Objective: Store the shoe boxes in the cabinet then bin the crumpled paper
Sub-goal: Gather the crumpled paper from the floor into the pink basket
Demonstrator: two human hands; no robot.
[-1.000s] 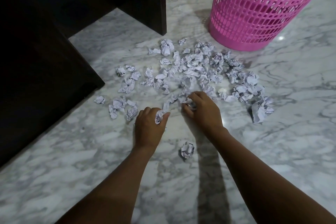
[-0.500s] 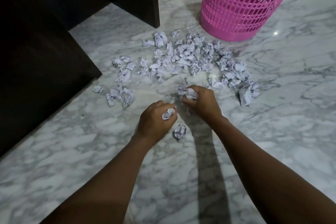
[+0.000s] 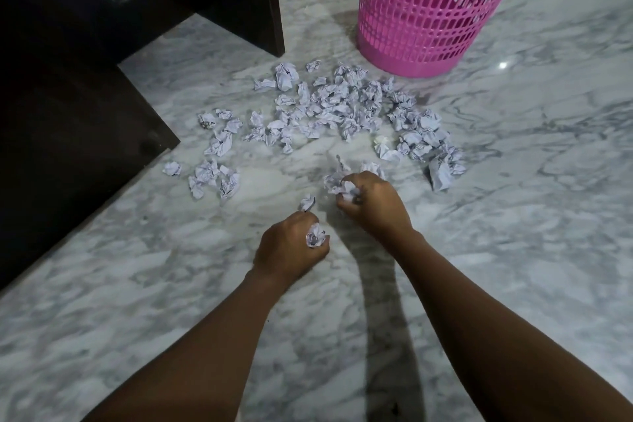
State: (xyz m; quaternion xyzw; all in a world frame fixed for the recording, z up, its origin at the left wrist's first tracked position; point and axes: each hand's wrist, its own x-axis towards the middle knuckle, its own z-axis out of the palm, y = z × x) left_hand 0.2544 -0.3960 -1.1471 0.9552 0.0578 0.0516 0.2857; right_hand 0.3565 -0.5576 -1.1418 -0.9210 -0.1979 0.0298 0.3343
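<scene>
Two bare forearms (image 3: 205, 353) reach out over the marble floor (image 3: 513, 250), with a long dark shadow (image 3: 383, 319) lying between them. The left hand (image 3: 291, 247) is curled into a fist around one paper ball (image 3: 315, 235), which peeks out between thumb and fingers. Just ahead, the right hand (image 3: 373, 202) has its fingers bunched on a wad of paper (image 3: 342, 186), clutching several scraps at once; how many, I cannot tell. A loose ball (image 3: 307, 202) sits on the floor between the two hands, touching neither.

Further out, the pile of crumpled paper (image 3: 342, 106) spreads wide across the marble, with a smaller cluster (image 3: 214, 178) off to the left. Dark ink marks show on the sheets, but nothing readable.

On the left looms the dark cabinet (image 3: 68, 79), its surfaces too black to make out any detail. Beyond the pile stands the pink basket (image 3: 428, 10), just past the farthest scraps, its top cut off by the frame. The cut-outs near its upper edge look like letters, but they will not resolve into words.
</scene>
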